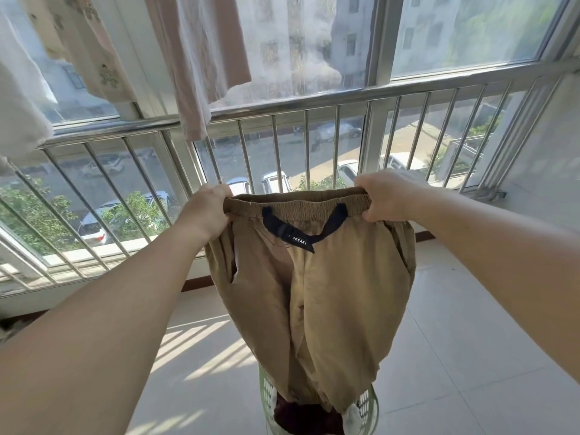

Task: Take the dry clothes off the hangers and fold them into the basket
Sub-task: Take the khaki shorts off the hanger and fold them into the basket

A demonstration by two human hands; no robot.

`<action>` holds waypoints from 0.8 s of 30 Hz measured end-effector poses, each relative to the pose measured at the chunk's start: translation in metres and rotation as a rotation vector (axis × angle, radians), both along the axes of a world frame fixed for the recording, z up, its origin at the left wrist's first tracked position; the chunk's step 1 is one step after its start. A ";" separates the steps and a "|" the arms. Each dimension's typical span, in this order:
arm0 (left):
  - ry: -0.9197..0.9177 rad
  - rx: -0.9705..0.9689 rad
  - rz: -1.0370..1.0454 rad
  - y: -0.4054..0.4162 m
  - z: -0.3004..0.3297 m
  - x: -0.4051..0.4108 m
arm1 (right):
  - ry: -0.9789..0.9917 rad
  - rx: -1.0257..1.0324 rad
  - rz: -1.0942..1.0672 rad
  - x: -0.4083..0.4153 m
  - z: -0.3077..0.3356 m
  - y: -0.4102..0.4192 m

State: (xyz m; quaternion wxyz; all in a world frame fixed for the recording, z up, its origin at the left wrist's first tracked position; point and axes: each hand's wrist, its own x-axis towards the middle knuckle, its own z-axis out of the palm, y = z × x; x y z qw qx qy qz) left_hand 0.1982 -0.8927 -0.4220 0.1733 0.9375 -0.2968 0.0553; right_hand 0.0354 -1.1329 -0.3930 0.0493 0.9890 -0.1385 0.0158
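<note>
The left hand [209, 211] and right hand [384, 196] each grasp an end of the elastic waistband of khaki trousers [317, 296], hanging directly above the green laundry basket [365, 403].

Trousers [317, 287]: khaki/tan, darker olive-brown waistband, navy neck-tape w/ white lettering. Basket [365, 406]: pale green. Garment in basket [301, 416]: dark maroon. Hanging cloth [204, 58]: pale pink. Hanging top [91, 51]: cream w/ small floral print. Floor tiles [470, 356]: off-white.
</note>
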 end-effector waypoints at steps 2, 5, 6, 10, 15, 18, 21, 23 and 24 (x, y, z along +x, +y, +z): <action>0.024 0.006 0.004 0.000 0.000 0.003 | -0.058 0.068 -0.108 0.004 -0.001 -0.001; 0.122 -0.121 0.067 0.000 0.002 0.006 | -0.192 0.316 -0.291 0.008 -0.001 -0.009; 0.178 -0.190 0.084 0.001 0.002 0.006 | -0.265 0.417 -0.342 0.008 -0.002 -0.013; 0.503 -0.520 0.140 -0.005 0.000 -0.002 | -0.459 0.611 -0.464 0.014 -0.011 -0.015; 0.825 -0.818 0.255 -0.030 -0.005 -0.021 | -0.557 0.755 -0.610 0.031 -0.023 -0.004; 0.936 -0.927 0.280 -0.047 -0.002 -0.033 | -0.534 0.901 -0.572 0.041 -0.024 0.010; 0.984 -0.943 0.226 -0.062 0.000 -0.044 | -0.492 1.099 -0.434 0.052 -0.026 0.027; 0.976 -0.939 0.193 -0.070 0.002 -0.049 | -0.472 1.176 -0.341 0.056 -0.027 0.039; 0.969 -0.950 0.180 -0.073 0.004 -0.052 | -0.468 1.216 -0.294 0.057 -0.026 0.044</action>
